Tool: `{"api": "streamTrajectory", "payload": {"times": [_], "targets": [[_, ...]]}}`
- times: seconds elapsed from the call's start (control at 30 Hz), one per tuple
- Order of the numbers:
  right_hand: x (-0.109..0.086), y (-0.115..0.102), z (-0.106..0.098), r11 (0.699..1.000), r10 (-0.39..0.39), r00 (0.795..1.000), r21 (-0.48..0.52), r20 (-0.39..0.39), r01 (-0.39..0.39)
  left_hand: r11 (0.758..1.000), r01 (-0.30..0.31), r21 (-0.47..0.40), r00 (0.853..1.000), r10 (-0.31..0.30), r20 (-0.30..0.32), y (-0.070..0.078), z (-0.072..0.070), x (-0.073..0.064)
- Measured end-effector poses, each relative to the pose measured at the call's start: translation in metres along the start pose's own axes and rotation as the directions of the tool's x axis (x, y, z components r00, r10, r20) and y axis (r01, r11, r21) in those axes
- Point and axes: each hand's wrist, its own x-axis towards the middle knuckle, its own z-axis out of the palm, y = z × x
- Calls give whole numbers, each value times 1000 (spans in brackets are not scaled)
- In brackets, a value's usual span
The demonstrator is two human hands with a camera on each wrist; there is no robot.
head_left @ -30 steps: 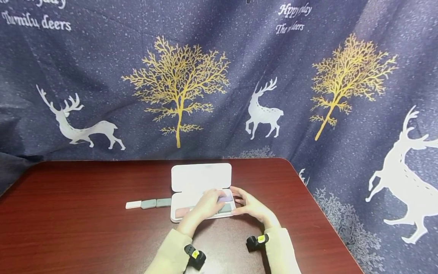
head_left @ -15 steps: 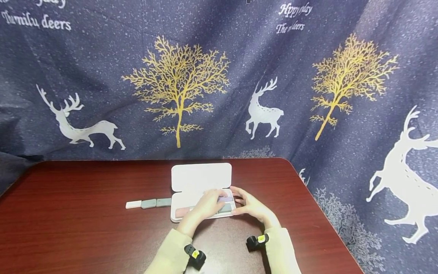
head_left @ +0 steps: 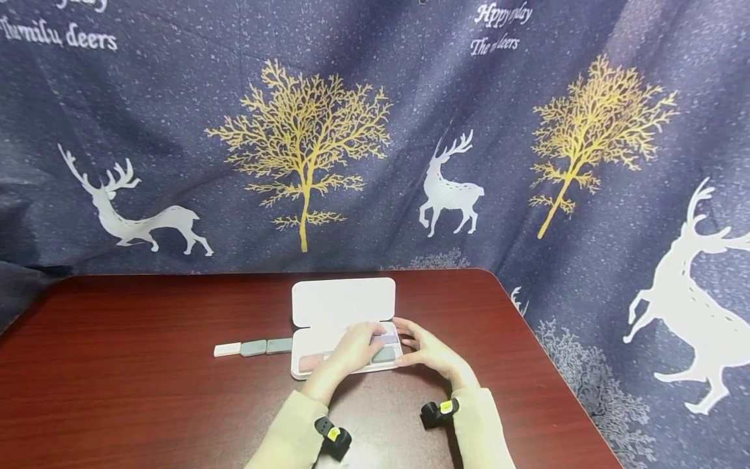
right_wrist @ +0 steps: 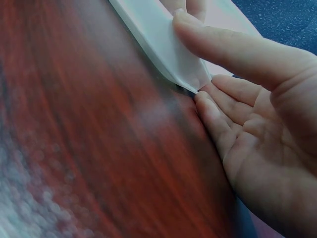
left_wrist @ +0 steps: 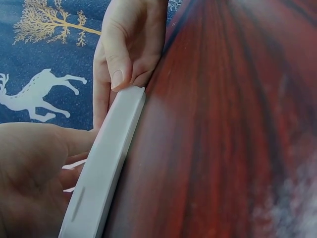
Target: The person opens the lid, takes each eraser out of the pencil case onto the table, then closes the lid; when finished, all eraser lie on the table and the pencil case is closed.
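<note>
A white hinged case (head_left: 300, 374) lies on the table with its lid (head_left: 344, 303) raised at the back. Inside are a purple block (head_left: 389, 339), a grey-green block (head_left: 384, 355) and a pink block (head_left: 310, 363). My left hand (head_left: 354, 346) reaches over the case, its fingertips and thumb around the purple block; I cannot tell whether they pinch it. At the case's right end, my right hand (head_left: 433, 352) holds the corner. In the right wrist view its thumb (right_wrist: 198, 32) lies along the case's upper edge, fingers at the end wall. The case's wall (left_wrist: 99, 163) hides the left fingertips in the left wrist view.
Left of the case, a white block (head_left: 227, 350), a grey block (head_left: 254, 348) and a darker grey block (head_left: 279, 346) lie in a row, the last right beside the case. A curtain (head_left: 375, 195) printed with deer and trees hangs behind the reddish-brown table (head_left: 146, 404).
The head view has shifted very slightly. My left thumb sits a little higher, beside the purple block. My right hand keeps its place at the case's end.
</note>
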Motion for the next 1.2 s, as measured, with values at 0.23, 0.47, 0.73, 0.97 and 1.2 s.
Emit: {"api": "streamTrajectory", "payload": {"times": [0.23,0.47,0.73,0.97,1.2], "targets": [[0,-1,0,1000,4,1000,1,-4,-4,1000,3,-14,1000,-3,3,-1,-1,0],[-1,-3,0,1000,-18,1000,21,5,18,1000,-1,10,1000,1,0,-2,-1,2],[-1,-3,0,1000,-16,1000,24,3,15,1000,8,3,1000,-8,-6,-2,-2,1],[-1,-2,0,1000,-12,1000,20,2,12,1000,11,-27,1000,-11,-11,-2,-2,1],[-2,-3,1,1000,-6,1000,9,-4,6,999,-1,-37,1000,0,-21,-1,-2,0]]}}
